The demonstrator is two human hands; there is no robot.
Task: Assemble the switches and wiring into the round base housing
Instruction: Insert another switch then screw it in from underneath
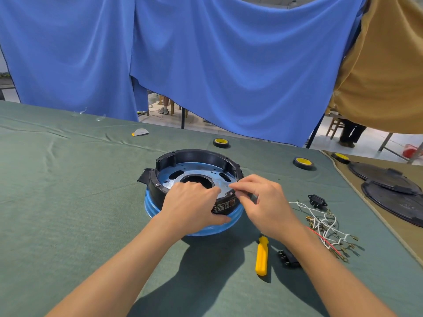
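Observation:
The round base housing [196, 161], black with a blue-grey metal plate inside, sits upside down on a blue body in the middle of the green table. My left hand [190, 204] grips its near rim, fingers curled inside and thumb on the outer wall. My right hand [258, 197] pinches something small at the near-right rim; what it pinches is too small to tell. To the right lie a bundle of white and red wires [325, 227] with metal terminals, a black socket part [317, 201] and a black switch [288, 258].
A yellow-handled screwdriver [262, 257] lies in front of the housing. Two tape rolls [221, 143] [303, 163] sit farther back, a third [341, 157] at the right. Two black round covers [389, 186] lie on brown cloth at the right. Blue curtains hang behind the table.

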